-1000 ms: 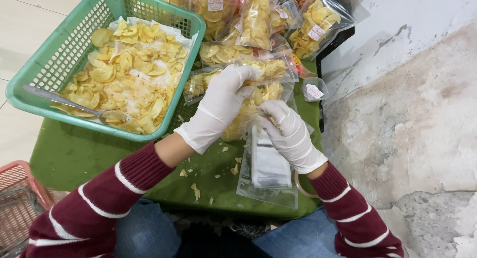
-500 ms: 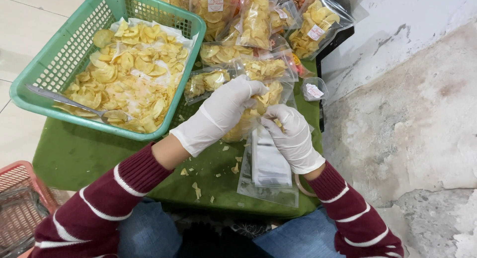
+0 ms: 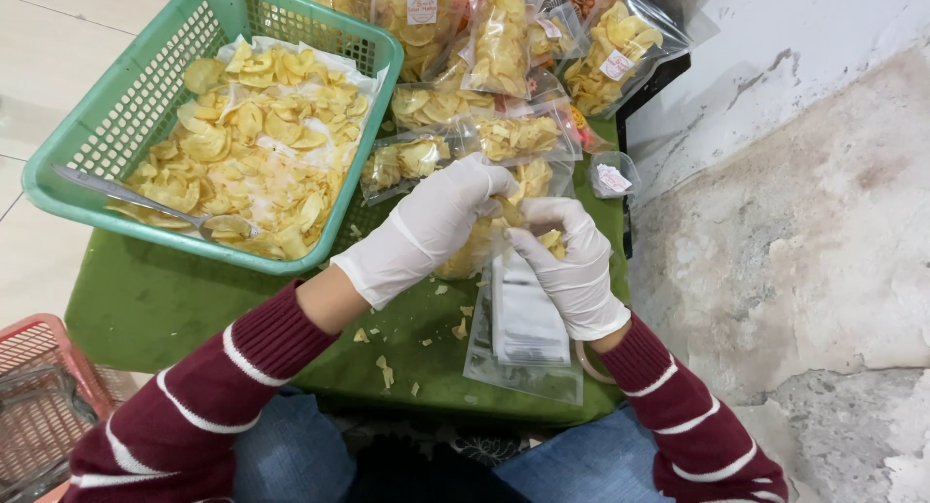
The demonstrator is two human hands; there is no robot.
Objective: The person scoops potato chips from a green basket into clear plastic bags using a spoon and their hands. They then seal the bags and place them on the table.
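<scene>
At the centre of the frame, on a green table top (image 3: 145, 299): two hands in white gloves, meeting over one clear bag of yellow chips (image 3: 484, 241). Left hand (image 3: 436, 222), entering from the lower left on a maroon sleeve with white stripes, fingers curled closed over the top of the bag. Right hand (image 3: 572, 261), entering from the lower right on a matching sleeve, fingers pinched shut on the same bag from its right side, a few chips showing at the fingertips; whether the bag mouth is open or sealed cannot be made out under the gloves. Just below the hands: a stack of flat, empty clear bags (image 3: 528, 329), lying on the table, its upper end beneath the right hand. Lower centre: loose chip crumbs (image 3: 387, 367) scattered on the green surface. Upper left: a green plastic basket (image 3: 97, 125) lined with white paper and heaped with yellow chips, a metal spoon (image 3: 145, 201) resting in it with its bowl toward the centre. Top centre to upper right: filled chip bags (image 3: 504, 38), several with small labels, piled against one another. Right of the hands: a small clear packet (image 3: 612, 176) at the table edge. Lower left corner: a red basket (image 3: 39, 396), partly cut off. Right side: mottled grey floor (image 3: 794, 232).
</scene>
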